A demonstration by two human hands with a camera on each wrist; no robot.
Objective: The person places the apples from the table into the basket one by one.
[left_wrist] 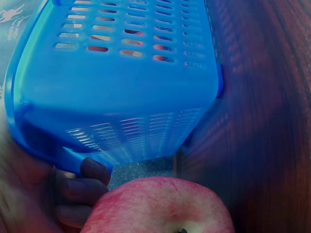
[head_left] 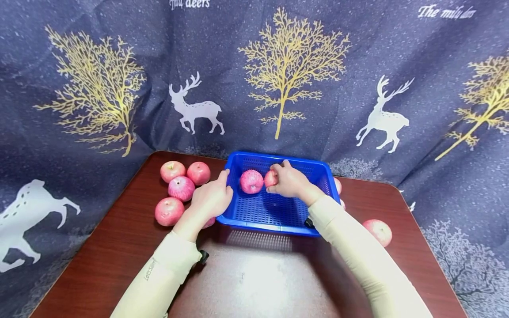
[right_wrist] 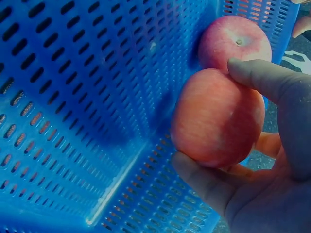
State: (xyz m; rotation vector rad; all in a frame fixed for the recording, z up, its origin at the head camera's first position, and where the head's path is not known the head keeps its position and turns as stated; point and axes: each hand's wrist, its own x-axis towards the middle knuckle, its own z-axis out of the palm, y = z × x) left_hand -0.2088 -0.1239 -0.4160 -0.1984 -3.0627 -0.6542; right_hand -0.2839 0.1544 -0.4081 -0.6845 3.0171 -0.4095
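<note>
A wooden table holds a blue basket with one apple inside. The left hand grips the basket's left rim. The right hand, inside the basket, holds a second apple beside the first. The step looks like placing; releasing it seems next. Loose apples lie left.

Counting nine apples here, two of them in the basket. Just one blue basket. Two hands.
</note>
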